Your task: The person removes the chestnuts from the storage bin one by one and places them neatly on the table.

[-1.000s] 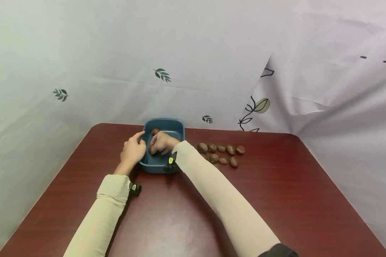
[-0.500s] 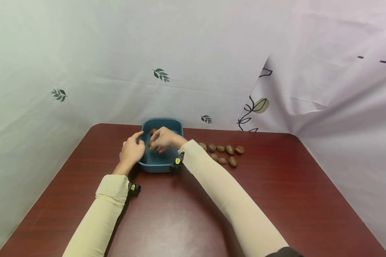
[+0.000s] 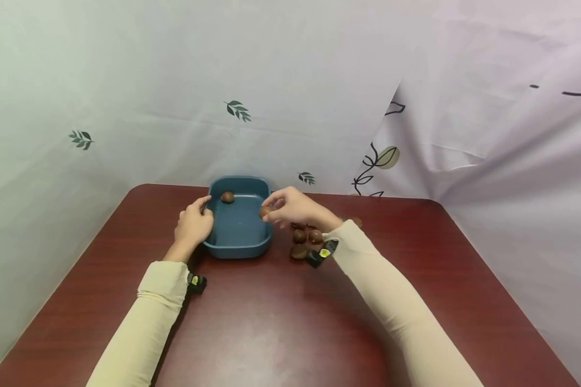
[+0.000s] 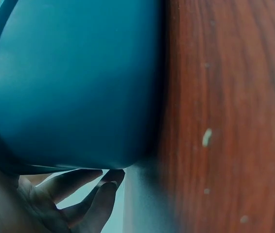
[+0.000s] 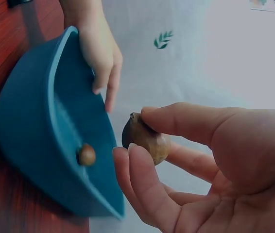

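Observation:
My right hand (image 3: 297, 208) pinches a brown chestnut (image 5: 146, 141) between thumb and fingertips, just over the right rim of a blue plastic tub (image 3: 237, 251). In the right wrist view the chestnut's pointed tip shows past the thumb. One more chestnut (image 3: 227, 197) lies inside the tub near its back left corner. My left hand (image 3: 193, 224) holds the tub's left rim, thumb at the inner side. In the left wrist view its fingers (image 4: 98, 201) bend along the tub's outside, partly hidden by the wall.
Several chestnuts (image 3: 299, 251) lie on the reddish-brown table (image 3: 252, 322) right of the tub, partly covered by the right hand and forearm. A white patterned cloth (image 3: 174, 107) hangs behind the table's back edge.
My right hand has lifted a chestnut out of the tub's left part and carried it right, to the right rim. One chestnut stays inside. The left hand keeps its place on the rim.

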The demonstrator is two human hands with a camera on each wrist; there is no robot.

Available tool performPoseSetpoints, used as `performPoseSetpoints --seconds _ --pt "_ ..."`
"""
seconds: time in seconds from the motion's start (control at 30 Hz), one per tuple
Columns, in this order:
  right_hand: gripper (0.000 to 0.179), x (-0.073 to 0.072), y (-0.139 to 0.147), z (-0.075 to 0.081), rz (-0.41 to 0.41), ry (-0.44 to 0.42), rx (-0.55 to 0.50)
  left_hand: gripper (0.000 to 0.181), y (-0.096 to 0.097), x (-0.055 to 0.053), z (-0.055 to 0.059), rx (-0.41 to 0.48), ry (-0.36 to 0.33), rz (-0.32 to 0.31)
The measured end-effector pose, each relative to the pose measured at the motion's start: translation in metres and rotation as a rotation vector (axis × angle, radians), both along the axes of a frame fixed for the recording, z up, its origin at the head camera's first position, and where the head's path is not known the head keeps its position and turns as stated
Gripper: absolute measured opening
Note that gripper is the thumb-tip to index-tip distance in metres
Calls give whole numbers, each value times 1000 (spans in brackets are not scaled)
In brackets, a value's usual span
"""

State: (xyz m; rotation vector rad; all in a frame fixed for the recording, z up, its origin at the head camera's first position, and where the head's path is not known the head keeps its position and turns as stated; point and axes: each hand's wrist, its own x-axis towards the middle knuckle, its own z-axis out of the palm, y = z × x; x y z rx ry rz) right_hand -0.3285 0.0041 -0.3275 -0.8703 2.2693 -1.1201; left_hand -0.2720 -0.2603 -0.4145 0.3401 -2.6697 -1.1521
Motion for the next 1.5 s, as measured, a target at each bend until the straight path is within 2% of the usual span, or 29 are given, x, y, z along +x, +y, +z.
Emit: performPoseSetpoints --seconds 0.27,0.5,0.73,1.07,1.33,1.43,1.5 --pt "36 16 51 -3 -75 17 2 52 -3 0 2 -2 2 10" --pt "32 23 97 -19 -170 100 70 52 -2 -1 -1 0 -7 2" --pt "32 27 132 -39 -268 107 157 52 -1 -2 -2 -7 -6 7" --pt "28 34 138 -62 -292 124 205 52 -1 -2 -1 -14 -6 11" --pt "25 36 133 -69 -334 134 216 52 0 -1 -1 -11 -4 11" --pt "25 36 133 -71 -323 149 222 52 1 0 -1 -13 -2 11" --pt "28 34 133 -70 -307 191 241 52 1 0 -1 -15 -3 10"
